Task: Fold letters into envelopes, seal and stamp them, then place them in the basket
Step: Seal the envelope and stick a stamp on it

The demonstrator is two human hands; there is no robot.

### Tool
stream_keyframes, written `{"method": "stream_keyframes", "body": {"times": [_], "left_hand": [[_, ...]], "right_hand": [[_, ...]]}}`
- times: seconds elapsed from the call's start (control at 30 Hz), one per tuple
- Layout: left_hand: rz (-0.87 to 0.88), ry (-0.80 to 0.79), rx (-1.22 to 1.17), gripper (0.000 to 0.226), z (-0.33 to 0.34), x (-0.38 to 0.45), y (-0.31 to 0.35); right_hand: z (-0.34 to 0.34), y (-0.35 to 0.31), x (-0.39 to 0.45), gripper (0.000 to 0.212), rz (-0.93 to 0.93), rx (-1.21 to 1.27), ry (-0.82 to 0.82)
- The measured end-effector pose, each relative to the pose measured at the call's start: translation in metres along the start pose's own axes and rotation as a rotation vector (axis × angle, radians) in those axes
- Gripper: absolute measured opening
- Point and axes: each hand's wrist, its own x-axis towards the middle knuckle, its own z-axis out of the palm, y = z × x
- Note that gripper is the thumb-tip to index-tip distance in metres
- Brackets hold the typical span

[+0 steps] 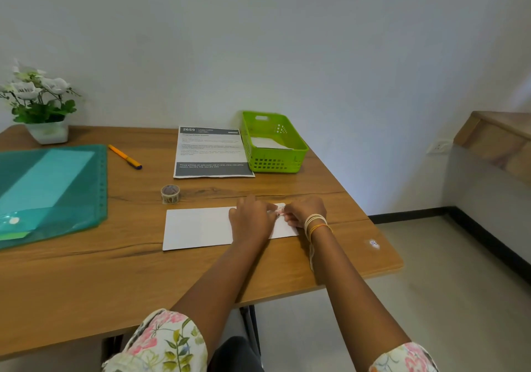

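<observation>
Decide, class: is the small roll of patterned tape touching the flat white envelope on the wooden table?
Apart. The head view shows a strip of bare table between the roll of patterned tape and the white envelope's far edge.

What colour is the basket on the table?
The basket is bright green, seen clearly in the head view.

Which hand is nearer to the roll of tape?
Left. The left hand rests on the envelope, right of the tape roll; the right hand lies farther right.

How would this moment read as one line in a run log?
step: stamping | envelope: flat on table | left hand: on envelope | right hand: at stamp | basket: holds white paper
</observation>
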Motion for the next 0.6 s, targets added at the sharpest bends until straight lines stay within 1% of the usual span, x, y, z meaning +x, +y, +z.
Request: {"method": "stream_keyframes", "body": {"times": [0.1,0.17,0.27,0.4,0.43,0.5,0.6], "left_hand": [[-0.011,0.009,-0.009,0.029,0.001,-0.001,-0.002],[-0.021,0.012,-0.018,0.029,0.0,0.0,-0.001],[-0.043,0.02,-0.024,0.031,-0.001,0.0,0.001],[-0.088,0.017,-0.033,0.029,-0.003,0.0,0.003],[-0.096,0.012,-0.037,0.029,-0.002,0.001,0.003],[-0.097,0.0,-0.043,0.032,-0.002,0.0,0.004],[-0.08,0.005,-0.03,0.036,-0.003,0.0,0.003]], "right_hand": [[0.002,0.005,0.0,0.014,-0.063,-0.041,0.003],[0.003,0.009,0.002,0.012,-0.125,-0.101,0.048],[0.002,0.015,0.004,0.014,-0.186,-0.195,0.117],[0.002,0.019,0.001,0.013,-0.196,-0.128,0.105],[0.001,0.02,0.0,0.016,-0.216,-0.128,0.106],[0.0,0.023,-0.004,0.019,-0.276,-0.167,0.102],[0.003,0.024,-0.006,0.016,-0.378,-0.309,0.07]]}}
